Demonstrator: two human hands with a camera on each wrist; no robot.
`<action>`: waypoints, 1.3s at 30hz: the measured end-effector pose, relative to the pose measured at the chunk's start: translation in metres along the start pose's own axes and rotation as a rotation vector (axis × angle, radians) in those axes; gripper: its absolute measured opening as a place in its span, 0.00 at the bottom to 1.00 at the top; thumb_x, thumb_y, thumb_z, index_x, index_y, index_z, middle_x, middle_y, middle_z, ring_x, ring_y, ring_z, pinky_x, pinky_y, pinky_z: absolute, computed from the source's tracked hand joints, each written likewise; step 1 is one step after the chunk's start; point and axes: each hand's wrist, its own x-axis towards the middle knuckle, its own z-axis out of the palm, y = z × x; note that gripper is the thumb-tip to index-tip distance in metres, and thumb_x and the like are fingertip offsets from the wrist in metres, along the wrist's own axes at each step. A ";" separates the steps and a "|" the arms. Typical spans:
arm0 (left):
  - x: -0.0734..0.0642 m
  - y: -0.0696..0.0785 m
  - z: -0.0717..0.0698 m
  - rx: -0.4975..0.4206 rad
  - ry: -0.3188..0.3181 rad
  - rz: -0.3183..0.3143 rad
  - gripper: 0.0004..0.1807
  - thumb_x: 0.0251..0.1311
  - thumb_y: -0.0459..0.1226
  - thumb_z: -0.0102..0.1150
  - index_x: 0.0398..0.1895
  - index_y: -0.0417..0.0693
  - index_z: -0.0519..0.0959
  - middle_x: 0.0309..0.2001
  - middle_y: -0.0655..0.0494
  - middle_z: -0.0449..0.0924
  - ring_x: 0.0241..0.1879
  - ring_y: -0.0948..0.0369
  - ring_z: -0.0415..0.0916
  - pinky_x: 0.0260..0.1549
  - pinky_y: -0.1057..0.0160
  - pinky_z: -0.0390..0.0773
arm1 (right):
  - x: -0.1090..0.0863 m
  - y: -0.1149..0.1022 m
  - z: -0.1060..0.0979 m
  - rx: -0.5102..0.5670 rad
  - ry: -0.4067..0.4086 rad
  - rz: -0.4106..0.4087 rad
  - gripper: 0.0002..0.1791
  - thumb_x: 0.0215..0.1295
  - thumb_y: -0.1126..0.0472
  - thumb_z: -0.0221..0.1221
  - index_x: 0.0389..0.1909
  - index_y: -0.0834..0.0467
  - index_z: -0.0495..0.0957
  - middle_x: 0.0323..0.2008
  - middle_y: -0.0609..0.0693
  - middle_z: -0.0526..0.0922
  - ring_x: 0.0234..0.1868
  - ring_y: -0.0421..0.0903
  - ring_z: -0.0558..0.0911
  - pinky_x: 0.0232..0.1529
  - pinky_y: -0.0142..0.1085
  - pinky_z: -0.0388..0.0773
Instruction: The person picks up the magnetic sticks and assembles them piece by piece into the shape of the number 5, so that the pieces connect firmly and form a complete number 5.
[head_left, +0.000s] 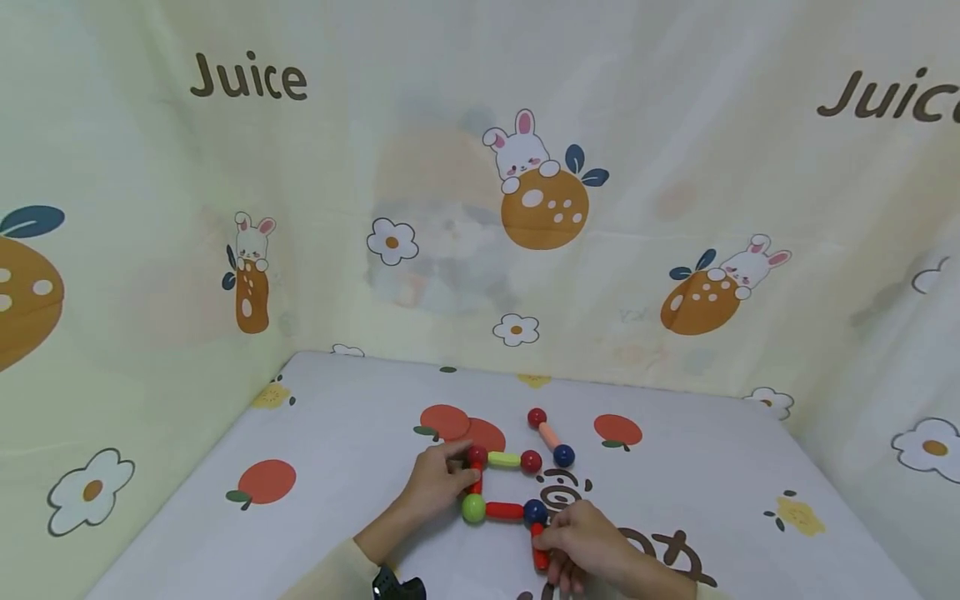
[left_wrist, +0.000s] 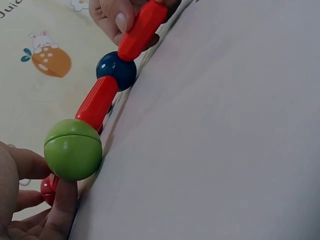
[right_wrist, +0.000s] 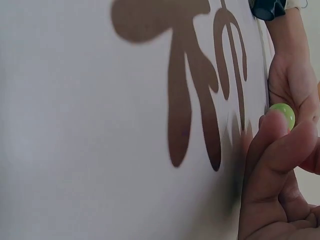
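My left hand (head_left: 433,482) pinches an upright-running red rod (head_left: 476,482) between a red ball (head_left: 477,454) and a green ball (head_left: 474,508). From the green ball, another red rod (head_left: 505,511) reaches to a blue ball (head_left: 536,512). A third red rod (left_wrist: 142,32) joins that blue ball, and my right hand (head_left: 588,542) grips it between thumb and fingers. A yellow-green rod (head_left: 504,459) links the top red ball to a second red ball (head_left: 531,462). In the right wrist view, my fingers (right_wrist: 272,175) hide most of the held rod.
Behind the joined pieces lies a separate piece: a pink rod (head_left: 549,437) with a red ball (head_left: 537,417) and a blue ball (head_left: 564,456) at its ends. A printed white cloth (head_left: 360,417) covers the table, and a patterned curtain (head_left: 337,167) hangs around it.
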 end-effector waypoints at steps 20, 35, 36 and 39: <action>0.009 -0.001 0.001 0.053 0.000 -0.013 0.31 0.64 0.36 0.66 0.70 0.39 0.72 0.54 0.46 0.81 0.24 0.63 0.73 0.24 0.69 0.77 | 0.013 -0.013 -0.031 -0.117 0.163 -0.097 0.12 0.68 0.58 0.61 0.33 0.64 0.81 0.18 0.54 0.83 0.15 0.43 0.79 0.19 0.32 0.79; 0.008 -0.003 0.001 0.037 -0.009 0.002 0.32 0.64 0.36 0.67 0.70 0.39 0.71 0.56 0.46 0.79 0.27 0.62 0.74 0.25 0.69 0.78 | 0.048 -0.017 -0.050 -0.192 0.567 -0.193 0.12 0.67 0.63 0.61 0.46 0.64 0.74 0.26 0.55 0.76 0.18 0.49 0.78 0.17 0.34 0.75; 0.008 -0.004 0.001 0.037 -0.007 0.001 0.31 0.64 0.37 0.67 0.70 0.39 0.72 0.56 0.46 0.79 0.27 0.62 0.74 0.25 0.69 0.78 | 0.051 -0.018 -0.051 -0.198 0.573 -0.192 0.13 0.66 0.63 0.62 0.46 0.65 0.74 0.27 0.55 0.76 0.18 0.48 0.77 0.18 0.34 0.75; 0.007 -0.004 0.001 0.040 -0.003 -0.004 0.31 0.64 0.37 0.67 0.70 0.40 0.72 0.56 0.46 0.79 0.28 0.61 0.74 0.25 0.69 0.78 | 0.060 -0.019 -0.052 -0.246 0.586 -0.170 0.15 0.66 0.61 0.64 0.46 0.66 0.75 0.29 0.55 0.76 0.19 0.46 0.77 0.18 0.32 0.76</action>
